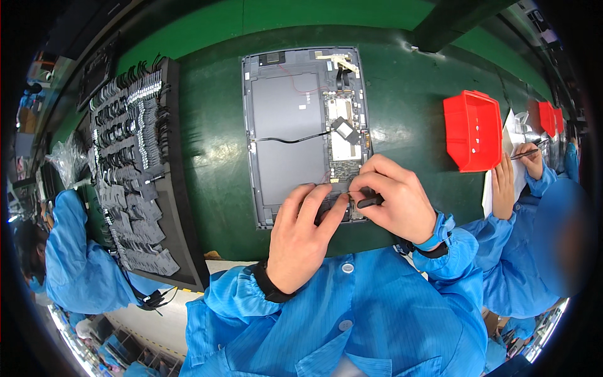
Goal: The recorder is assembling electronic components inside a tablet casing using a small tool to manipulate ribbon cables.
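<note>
1. The device, a grey open casing, lies flat on the worktop, directly ahead of both grips, its near edge under their fingertips.
2. The right grip is curled closed round a black tool; the tool's tip is hidden.
3. The left grip has its fingers bent and somewhat spread over the device's near edge, the tips close beside the right grip's; whether they pinch anything I cannot tell.
4. Just beyond the right grip's fingertips is the circuit board; farther off, a black module lies over it, with a black cable running leftward.
5. The green worktop extends beyond and to either side of both grips.
6. Well left of the left grip, a tray carries rows of dark parts.
7. Right of and beyond the right grip stands a red bin; past it are a co-worker's hands.
</note>
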Demonstrator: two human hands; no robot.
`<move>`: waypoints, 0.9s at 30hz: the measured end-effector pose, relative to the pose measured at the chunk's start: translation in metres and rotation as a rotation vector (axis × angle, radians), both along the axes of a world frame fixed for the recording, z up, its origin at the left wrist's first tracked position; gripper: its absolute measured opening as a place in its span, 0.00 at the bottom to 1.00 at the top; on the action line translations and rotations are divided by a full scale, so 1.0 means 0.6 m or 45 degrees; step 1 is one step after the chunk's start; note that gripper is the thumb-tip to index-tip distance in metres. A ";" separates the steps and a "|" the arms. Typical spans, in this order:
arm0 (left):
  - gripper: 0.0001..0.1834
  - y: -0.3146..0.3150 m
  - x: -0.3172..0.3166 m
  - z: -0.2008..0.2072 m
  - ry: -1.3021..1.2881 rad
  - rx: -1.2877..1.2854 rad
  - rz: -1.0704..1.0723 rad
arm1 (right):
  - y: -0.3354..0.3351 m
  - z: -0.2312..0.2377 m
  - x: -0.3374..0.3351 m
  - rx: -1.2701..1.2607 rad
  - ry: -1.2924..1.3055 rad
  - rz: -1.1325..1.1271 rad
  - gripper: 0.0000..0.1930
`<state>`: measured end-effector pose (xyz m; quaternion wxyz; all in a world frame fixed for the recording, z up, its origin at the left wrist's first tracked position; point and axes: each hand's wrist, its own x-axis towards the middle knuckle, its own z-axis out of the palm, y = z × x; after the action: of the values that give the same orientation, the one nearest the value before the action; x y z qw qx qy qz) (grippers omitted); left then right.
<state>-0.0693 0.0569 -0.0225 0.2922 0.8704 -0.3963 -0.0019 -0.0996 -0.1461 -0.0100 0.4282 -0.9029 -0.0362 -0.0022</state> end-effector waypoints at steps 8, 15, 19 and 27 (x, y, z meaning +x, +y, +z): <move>0.26 -0.004 -0.003 0.000 -0.074 0.063 0.012 | -0.001 -0.003 0.005 0.005 -0.035 0.032 0.11; 0.26 -0.008 -0.004 -0.006 -0.139 0.061 0.022 | -0.009 0.008 -0.014 0.143 0.054 -0.255 0.08; 0.27 0.000 -0.004 -0.005 -0.079 0.023 0.012 | -0.009 0.008 -0.034 0.116 -0.012 -0.395 0.05; 0.30 -0.017 0.002 0.008 -0.098 0.138 0.000 | -0.001 0.005 -0.057 0.129 -0.028 -0.360 0.06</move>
<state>-0.0679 0.0466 -0.0178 0.2292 0.8843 -0.4066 0.0102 -0.1340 -0.1465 -0.0072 0.4682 -0.8762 0.0871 -0.0741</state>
